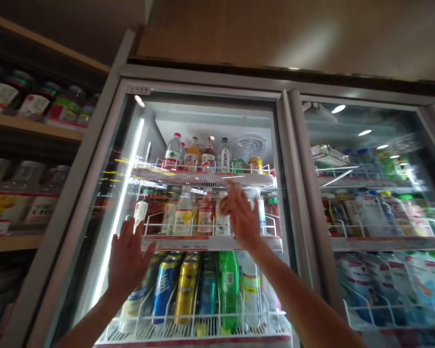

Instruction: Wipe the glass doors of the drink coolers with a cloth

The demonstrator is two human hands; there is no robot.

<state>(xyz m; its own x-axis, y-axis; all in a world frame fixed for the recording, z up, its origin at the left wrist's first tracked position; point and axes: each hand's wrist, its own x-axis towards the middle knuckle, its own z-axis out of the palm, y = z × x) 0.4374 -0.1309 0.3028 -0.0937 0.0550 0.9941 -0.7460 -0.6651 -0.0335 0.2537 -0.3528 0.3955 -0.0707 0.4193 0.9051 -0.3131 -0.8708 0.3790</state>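
Observation:
My left hand [128,259] is raised in front of the glass cooler door [119,150], fingers stretched up and thumb apart, with nothing in it. Further right and higher, my right hand [243,215] reaches toward the same glass at the middle shelf, blurred, its fingers stretched and its thumb out to the side. Beside those fingers is a pale brownish smear; whether it is a reflection or a thing under the hand, I cannot tell. Behind the glass stand juice bottles [183,215], a blue can [164,290], a gold can [186,290] and a green bottle [228,290].
A grey door frame [304,193] divides this door from a second glass door [377,188] with more bottles behind it. On the left, wooden shelves [29,123] hold jars [36,102]. A wooden panel [239,34] runs above the cooler. White wire racks [203,319] hold the lower drinks.

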